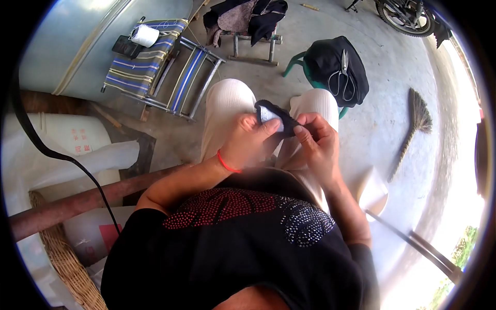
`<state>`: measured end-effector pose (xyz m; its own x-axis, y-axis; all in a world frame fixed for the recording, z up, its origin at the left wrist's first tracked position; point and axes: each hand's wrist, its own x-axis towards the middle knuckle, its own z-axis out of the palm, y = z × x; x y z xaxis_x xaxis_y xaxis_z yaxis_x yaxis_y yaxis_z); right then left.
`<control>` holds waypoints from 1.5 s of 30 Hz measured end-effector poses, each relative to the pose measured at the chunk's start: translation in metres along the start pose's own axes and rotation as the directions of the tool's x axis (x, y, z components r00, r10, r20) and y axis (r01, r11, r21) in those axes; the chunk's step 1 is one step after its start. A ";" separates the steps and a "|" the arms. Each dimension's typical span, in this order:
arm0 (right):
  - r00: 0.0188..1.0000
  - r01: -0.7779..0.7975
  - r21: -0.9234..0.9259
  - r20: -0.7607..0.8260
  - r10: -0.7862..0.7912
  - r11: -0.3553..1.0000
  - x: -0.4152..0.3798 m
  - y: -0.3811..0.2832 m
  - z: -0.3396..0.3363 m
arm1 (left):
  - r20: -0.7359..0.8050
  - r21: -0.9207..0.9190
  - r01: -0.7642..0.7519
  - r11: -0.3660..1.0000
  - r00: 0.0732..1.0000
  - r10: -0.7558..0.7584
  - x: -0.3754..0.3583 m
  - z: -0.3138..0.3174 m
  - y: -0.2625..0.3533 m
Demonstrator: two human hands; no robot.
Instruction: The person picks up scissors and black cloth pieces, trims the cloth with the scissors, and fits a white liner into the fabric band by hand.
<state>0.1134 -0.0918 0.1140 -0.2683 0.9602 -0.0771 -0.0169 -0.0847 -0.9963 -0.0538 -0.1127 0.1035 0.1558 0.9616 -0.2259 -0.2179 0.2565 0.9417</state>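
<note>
My left hand (245, 139), with a red band at the wrist, is closed on a small black cloth piece (285, 120) that has a pale inner side. My left thumb presses on that pale side. At its right end, my right hand (321, 142) pinches the dark edge between thumb and fingers. The piece is held up over my knees, in light ribbed trousers (227, 103). Whether a needle or thread is in my right fingers is too small to tell.
Scissors (344, 67) lie on black fabric (323, 59) over a green stool (294, 64). To the left, a striped folding chair (137, 67) bears a white thread spool (144, 35) and a dark box (127, 47). A broom (413, 121) lies on the floor at right; a motorbike wheel (405, 18) stands beyond.
</note>
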 end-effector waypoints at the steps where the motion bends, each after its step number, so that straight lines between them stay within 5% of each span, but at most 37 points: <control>1: 0.998 0.058 -0.004 -0.025 -0.058 0.998 0.001 0.006 0.003 | -0.048 0.057 -0.055 0.997 0.997 0.057 0.002 0.003 -0.004; 3: 0.991 0.119 -0.009 -0.052 -0.120 0.993 0.000 0.005 0.003 | -0.103 0.176 -0.171 0.969 0.976 0.191 0.006 0.009 -0.004; 5: 0.993 0.118 -0.397 0.030 -0.116 0.910 -0.004 -0.010 0.001 | -0.086 0.261 -0.210 0.942 0.967 0.239 0.007 0.012 -0.003; 9: 0.988 0.152 -0.501 0.062 -0.140 0.852 -0.003 -0.010 -0.001 | -0.105 0.255 -0.202 0.946 0.966 0.235 0.010 0.012 -0.009; 12: 0.983 0.105 -0.518 0.183 -0.011 0.849 0.000 -0.012 -0.003 | -0.139 0.294 -0.193 0.936 0.960 0.242 0.012 0.008 -0.018; 14: 0.972 0.103 -0.192 0.226 -0.058 0.976 0.001 -0.002 -0.001 | -0.150 0.366 -0.186 0.912 0.955 0.255 0.012 0.010 -0.018; 15: 0.972 0.101 -0.191 0.228 -0.056 0.976 0.001 0.003 0.000 | -0.149 0.364 -0.203 0.909 0.951 0.272 0.011 0.013 -0.012; 16: 0.975 -0.090 0.055 0.206 0.077 0.994 0.001 0.009 0.001 | -0.149 0.362 -0.222 0.905 0.945 0.291 0.012 0.015 -0.009; 17: 0.952 -0.271 0.297 0.221 0.210 0.916 0.000 0.011 0.002 | -0.142 0.306 -0.247 0.919 0.943 0.300 0.012 0.015 -0.008; 21: 0.904 -0.384 0.643 0.115 0.413 0.662 -0.010 0.006 0.020 | -0.144 0.235 -0.231 0.944 0.953 0.268 0.007 0.013 0.000; 24: 0.917 -0.374 0.778 0.229 0.327 0.505 -0.012 0.018 0.019 | -0.143 0.150 -0.209 0.966 0.963 0.230 0.005 0.009 -0.001; 28: 0.932 -0.311 0.673 0.353 0.078 0.671 0.014 0.023 -0.006 | -0.117 0.005 -0.148 0.989 0.982 0.147 0.009 0.002 -0.001; 29: 0.965 -0.144 0.405 0.258 0.038 0.903 0.020 0.013 -0.011 | -0.020 -0.088 -0.051 0.995 0.999 0.049 0.011 0.001 0.003; 30: 0.983 0.013 0.067 0.184 -0.025 0.998 0.022 0.001 -0.013 | 0.078 -0.168 0.062 0.984 0.996 -0.050 0.011 0.002 0.006; 38: 0.962 -0.238 0.174 0.180 0.207 0.956 0.039 -0.014 -0.021 | 0.123 -0.565 -0.048 0.823 0.982 0.142 0.037 0.014 0.017; 42: 0.970 -0.240 0.256 0.098 0.222 0.936 0.048 -0.017 -0.010 | 0.226 -0.537 0.012 0.844 0.965 0.130 0.058 0.005 0.004; 45: 0.948 -0.291 0.128 0.173 0.268 0.948 0.067 -0.001 -0.025 | 0.190 -0.401 -0.015 0.916 0.977 0.099 0.077 -0.003 -0.001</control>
<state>0.1193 -0.0203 0.1085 -0.4256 0.8413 -0.3333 -0.0614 -0.3943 -0.9169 -0.0446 -0.0383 0.0847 0.3134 0.9462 -0.0805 -0.5886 0.2601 0.7655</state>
